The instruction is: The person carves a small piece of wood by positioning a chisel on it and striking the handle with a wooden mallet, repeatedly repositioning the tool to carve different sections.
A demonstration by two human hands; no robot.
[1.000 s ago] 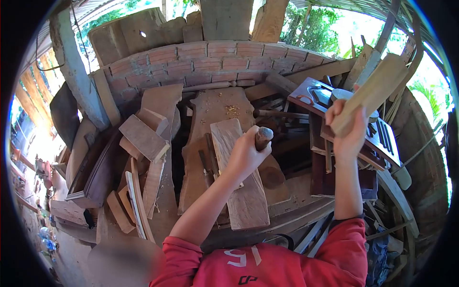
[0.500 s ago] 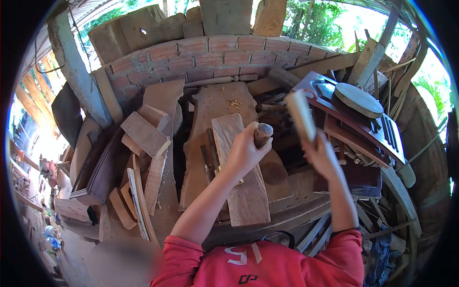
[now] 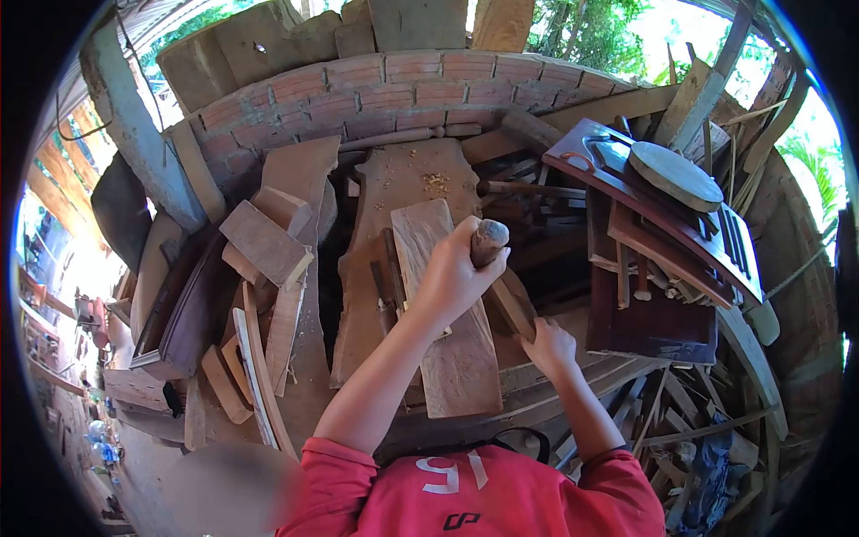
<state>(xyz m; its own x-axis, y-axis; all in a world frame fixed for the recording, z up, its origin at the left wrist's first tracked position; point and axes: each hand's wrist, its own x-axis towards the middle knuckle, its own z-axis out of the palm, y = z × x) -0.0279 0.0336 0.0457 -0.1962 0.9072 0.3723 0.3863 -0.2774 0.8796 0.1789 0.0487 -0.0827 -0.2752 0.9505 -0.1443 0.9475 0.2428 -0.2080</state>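
Note:
My left hand (image 3: 455, 273) is closed around the upright wooden handle of a chisel (image 3: 490, 236), its worn top end showing above my fist. The blade is hidden under the hand. Below it lies a thick wooden plank (image 3: 461, 376), lengthwise on the bench. My right hand (image 3: 549, 347), to the right of the plank, grips the near end of a wooden mallet (image 3: 512, 304), a plain block-like piece held low and pointing away from me. Beside the plank's left edge lie slim hand tools (image 3: 383, 295), partly covered by my left forearm.
A broad slab (image 3: 367, 233) with wood shavings forms the work surface. Wood blocks (image 3: 266, 234) and strips are piled at left. Dark varnished panels (image 3: 617, 192) with a round wooden disc (image 3: 676, 174) are stacked at right. A brick wall (image 3: 420, 85) stands behind.
My right hand has come down from a raised position, bringing the mallet low beside the plank. My left hand stays on the chisel in nearly the same place.

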